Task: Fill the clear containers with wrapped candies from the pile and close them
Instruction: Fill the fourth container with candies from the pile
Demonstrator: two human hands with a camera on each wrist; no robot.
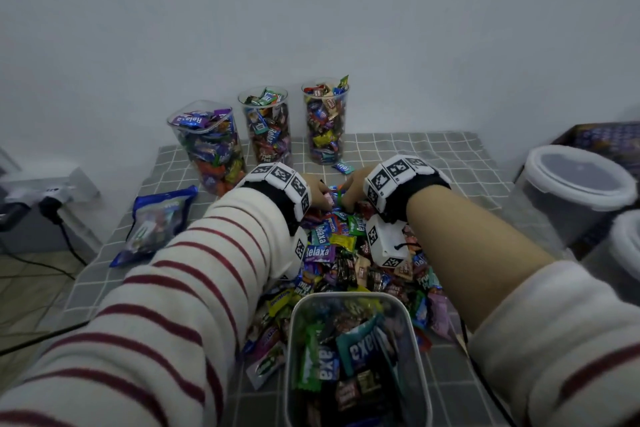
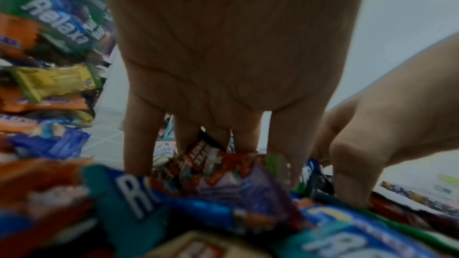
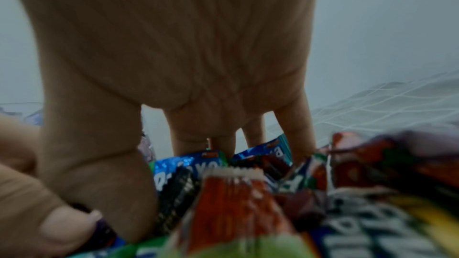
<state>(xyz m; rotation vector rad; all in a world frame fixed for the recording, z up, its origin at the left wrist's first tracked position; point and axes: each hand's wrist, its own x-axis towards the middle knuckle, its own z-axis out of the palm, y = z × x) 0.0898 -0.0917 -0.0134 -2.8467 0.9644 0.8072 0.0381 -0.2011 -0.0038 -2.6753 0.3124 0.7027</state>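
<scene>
Surface [image 1: 433, 152]: a grey checked cloth is covering it, running to the far wall.
Pile [image 1: 346, 253]: wrapped candies are lying heaped at the middle, just beyond the near container.
Far containers [image 1: 266, 125]: three clear ones are standing upright in a row, full, lids off.
Near container [image 1: 420, 340]: sitting open at the near edge, partly filled.
Left hand [image 1: 317, 192]: fingers are reaching down into the pile's far side, spread, touching wrappers.
Right hand [image 1: 355, 189]: fingers are dipping into the pile beside the left; whether it is gripping anything, I cannot tell.
</scene>
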